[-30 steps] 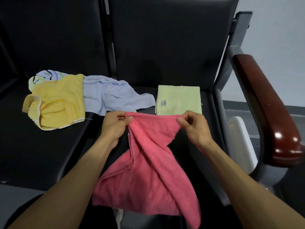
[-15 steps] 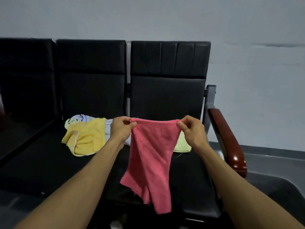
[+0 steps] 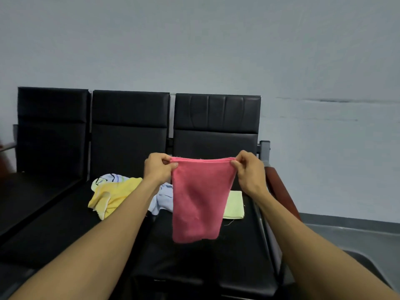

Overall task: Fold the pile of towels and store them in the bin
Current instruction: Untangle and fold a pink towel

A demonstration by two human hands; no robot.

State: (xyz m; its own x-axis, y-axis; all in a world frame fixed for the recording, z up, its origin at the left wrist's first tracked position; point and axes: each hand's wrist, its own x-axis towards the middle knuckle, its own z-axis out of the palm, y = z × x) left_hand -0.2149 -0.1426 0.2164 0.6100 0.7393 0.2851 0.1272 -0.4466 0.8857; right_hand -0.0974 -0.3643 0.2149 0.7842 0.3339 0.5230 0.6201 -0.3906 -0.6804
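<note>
A pink towel (image 3: 199, 200) hangs in the air above the black seats, doubled over with its top edges together. My left hand (image 3: 159, 169) pinches its upper left corner and my right hand (image 3: 249, 172) pinches its upper right corner. Behind it on the seats lie a crumpled yellow towel (image 3: 112, 195), a crumpled light blue towel (image 3: 164, 199) partly hidden by my left arm, and a folded light green towel (image 3: 234, 205) lying flat. No bin is in view.
A row of black padded seats (image 3: 129, 131) stands against a grey wall. A dark red wooden armrest (image 3: 281, 191) runs along the right end. A white patterned cloth (image 3: 106, 177) peeks out behind the yellow towel.
Both hands have lifted the pink towel off the seat and held it up taut. It now hangs straight and doubled instead of twisted. The view has tilted upward.
</note>
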